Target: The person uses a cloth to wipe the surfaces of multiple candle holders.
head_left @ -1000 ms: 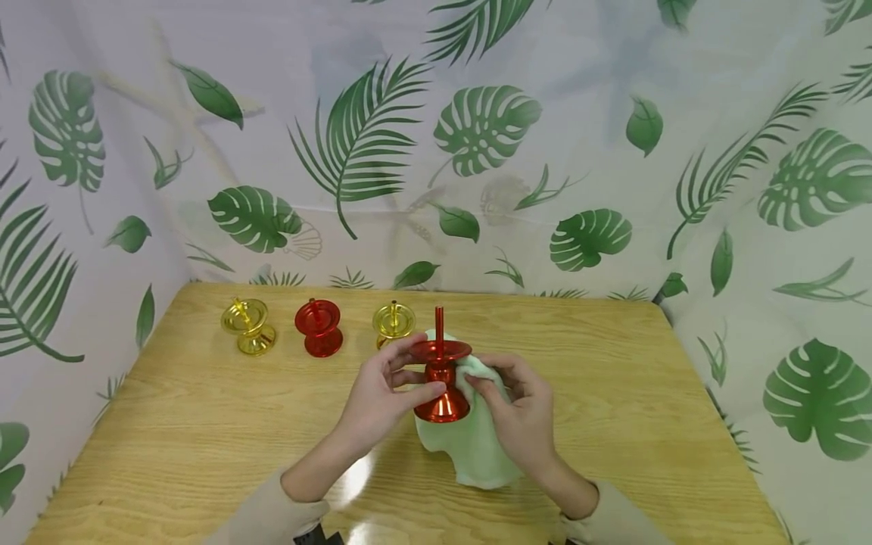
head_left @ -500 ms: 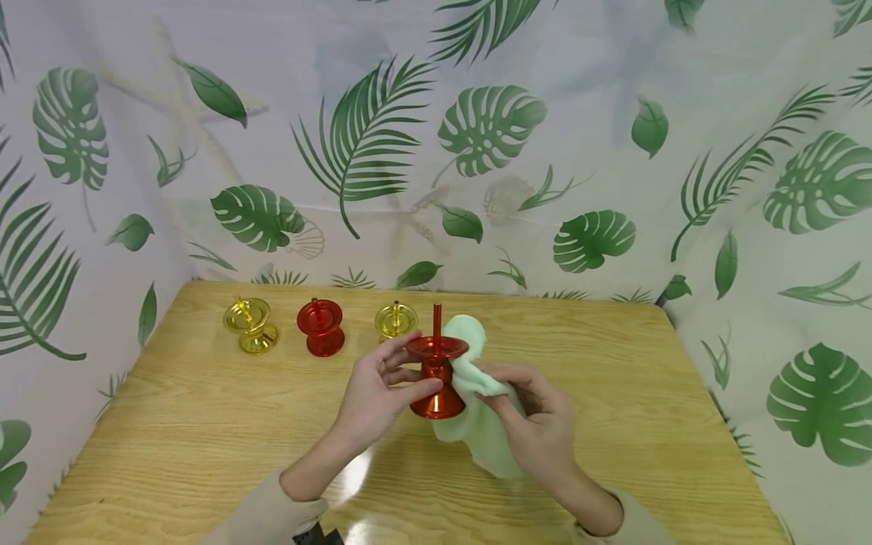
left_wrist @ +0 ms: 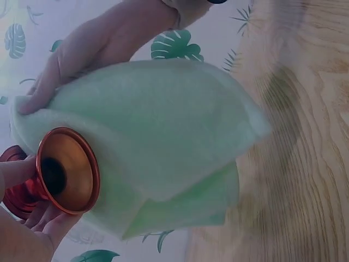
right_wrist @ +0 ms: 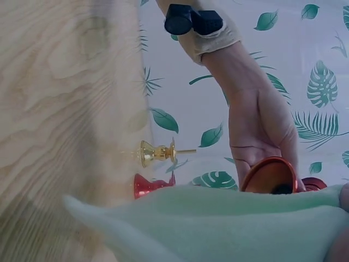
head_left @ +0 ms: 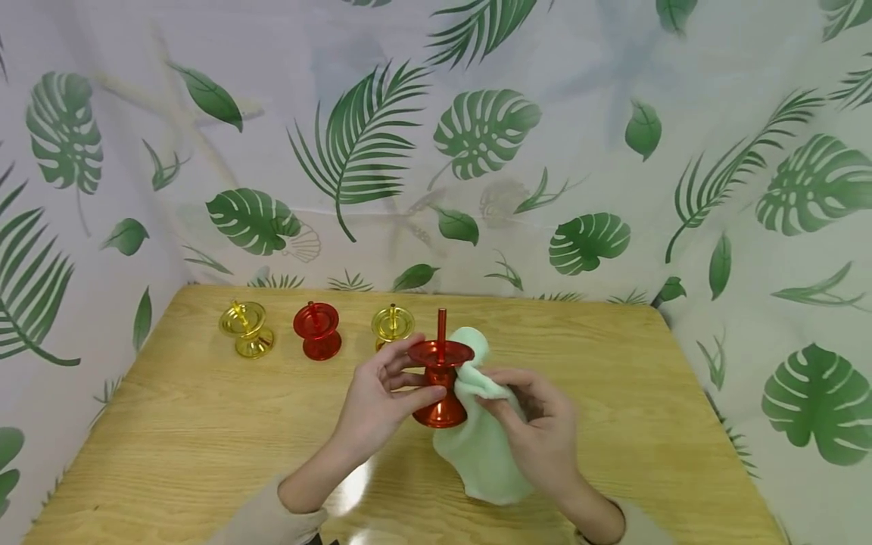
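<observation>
Just below centre frame, your left fingers [head_left: 397, 350] grip the red candlestick [head_left: 441, 415] and your right fingers [head_left: 512, 376] pinch the green cloth [head_left: 485, 462]. They've slid outward this past second, so it's probably only catching the candlestick's right side now.

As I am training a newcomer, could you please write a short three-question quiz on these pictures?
1. What is the right hand holding? (a) a sponge, (b) a pale green cloth, (c) a brush.
2. True or false: in the head view, the spike of the red stand in the left hand points downward.
3. Fill in: in the head view, the three other stands on the table run, left to right, gold, ___, gold.

Key: 1. b. 2. False; it points upward. 3. Red.
</observation>
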`<action>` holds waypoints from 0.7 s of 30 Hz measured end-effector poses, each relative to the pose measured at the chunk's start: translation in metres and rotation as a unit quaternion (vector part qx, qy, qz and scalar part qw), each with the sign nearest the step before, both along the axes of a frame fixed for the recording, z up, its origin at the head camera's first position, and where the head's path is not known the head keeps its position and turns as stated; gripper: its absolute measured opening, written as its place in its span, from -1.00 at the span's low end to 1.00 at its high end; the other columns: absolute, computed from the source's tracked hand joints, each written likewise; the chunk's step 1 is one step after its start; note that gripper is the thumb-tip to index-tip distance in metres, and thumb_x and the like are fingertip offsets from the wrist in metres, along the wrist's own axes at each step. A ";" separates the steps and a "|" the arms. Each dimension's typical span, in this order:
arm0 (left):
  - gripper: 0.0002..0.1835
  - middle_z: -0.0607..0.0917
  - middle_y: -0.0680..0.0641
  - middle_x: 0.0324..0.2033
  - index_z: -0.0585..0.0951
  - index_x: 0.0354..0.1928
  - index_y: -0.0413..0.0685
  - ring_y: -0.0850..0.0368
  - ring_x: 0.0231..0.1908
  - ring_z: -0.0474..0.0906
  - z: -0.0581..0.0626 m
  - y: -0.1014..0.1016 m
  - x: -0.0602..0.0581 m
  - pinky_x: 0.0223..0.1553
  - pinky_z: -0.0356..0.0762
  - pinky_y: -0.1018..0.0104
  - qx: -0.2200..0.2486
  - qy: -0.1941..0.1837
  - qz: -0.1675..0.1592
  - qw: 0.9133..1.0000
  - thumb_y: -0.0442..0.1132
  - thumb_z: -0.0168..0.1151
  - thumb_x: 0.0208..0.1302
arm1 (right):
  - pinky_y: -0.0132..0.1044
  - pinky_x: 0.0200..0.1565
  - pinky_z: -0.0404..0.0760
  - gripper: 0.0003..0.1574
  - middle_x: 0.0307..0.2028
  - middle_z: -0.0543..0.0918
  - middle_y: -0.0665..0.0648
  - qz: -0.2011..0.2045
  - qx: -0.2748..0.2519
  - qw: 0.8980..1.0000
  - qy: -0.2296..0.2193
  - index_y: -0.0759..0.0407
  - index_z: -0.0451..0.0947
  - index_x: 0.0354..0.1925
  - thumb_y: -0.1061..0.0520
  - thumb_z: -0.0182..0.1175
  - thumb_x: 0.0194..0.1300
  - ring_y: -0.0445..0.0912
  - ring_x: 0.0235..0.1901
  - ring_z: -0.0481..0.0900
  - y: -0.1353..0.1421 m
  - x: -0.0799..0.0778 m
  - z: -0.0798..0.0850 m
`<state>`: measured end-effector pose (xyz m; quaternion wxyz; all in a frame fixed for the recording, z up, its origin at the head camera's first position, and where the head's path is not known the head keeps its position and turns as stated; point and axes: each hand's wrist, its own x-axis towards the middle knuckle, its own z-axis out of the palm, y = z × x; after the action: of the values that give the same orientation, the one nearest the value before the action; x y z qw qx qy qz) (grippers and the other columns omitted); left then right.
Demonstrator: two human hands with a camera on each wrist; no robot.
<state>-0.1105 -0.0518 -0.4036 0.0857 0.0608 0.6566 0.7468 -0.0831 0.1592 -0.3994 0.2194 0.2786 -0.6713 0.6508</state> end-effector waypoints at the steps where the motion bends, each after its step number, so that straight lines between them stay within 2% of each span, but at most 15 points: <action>1: -0.21 0.71 -0.32 0.21 0.44 0.48 -0.14 0.21 -0.13 0.74 0.001 0.000 0.000 0.00 0.76 0.36 -0.001 0.001 0.000 1.000 -0.51 0.49 0.19 | -0.44 0.05 0.74 -0.78 0.01 0.81 -0.15 -0.002 0.000 1.000 -0.004 0.57 0.58 -0.12 0.62 0.27 0.24 -0.28 0.00 0.79 -0.001 0.000 -0.002; 9: -0.15 0.70 -0.29 0.21 0.39 0.51 -0.14 0.19 -0.09 0.70 0.002 0.002 0.002 0.01 0.74 0.37 0.005 -0.009 0.000 1.000 -0.49 0.51 0.18 | -0.46 -0.03 0.75 -0.71 0.00 0.79 -0.21 -0.021 0.013 0.999 -0.021 0.56 0.58 -0.11 0.68 0.23 0.20 -0.33 -0.03 0.78 -0.004 -0.006 -0.012; 14: -0.20 0.71 -0.25 0.16 0.45 0.47 -0.16 0.17 -0.08 0.70 0.001 0.002 0.001 -0.01 0.72 0.34 -0.009 -0.011 0.001 1.000 -0.44 0.54 0.18 | -0.46 -0.04 0.75 -0.75 0.01 0.78 -0.21 -0.012 0.009 1.000 -0.016 0.59 0.56 -0.09 0.65 0.22 0.25 -0.34 -0.03 0.78 -0.005 -0.011 -0.019; 18: -0.25 0.70 -0.26 0.16 0.48 0.45 -0.16 0.14 -0.08 0.72 0.000 0.002 0.001 0.00 0.72 0.31 -0.018 -0.003 -0.001 1.000 -0.42 0.53 0.21 | -0.47 -0.05 0.75 -0.69 -0.02 0.78 -0.22 -0.034 0.021 0.999 -0.015 0.53 0.60 -0.09 0.66 0.25 0.21 -0.34 -0.06 0.78 -0.007 -0.013 -0.021; 21: -0.24 0.68 -0.30 0.21 0.41 0.50 -0.17 0.10 -0.04 0.72 0.000 0.002 0.003 0.05 0.73 0.30 -0.031 -0.001 -0.017 0.999 -0.38 0.47 0.29 | -0.48 -0.05 0.74 -0.66 -0.05 0.78 -0.18 -0.056 0.030 0.998 -0.014 0.49 0.63 -0.08 0.66 0.28 0.18 -0.34 -0.08 0.77 -0.008 -0.015 -0.021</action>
<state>-0.1079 -0.0498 -0.4034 0.1011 0.0685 0.6782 0.7247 -0.0982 0.1511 -0.4201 0.2374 0.2382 -0.7079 0.6211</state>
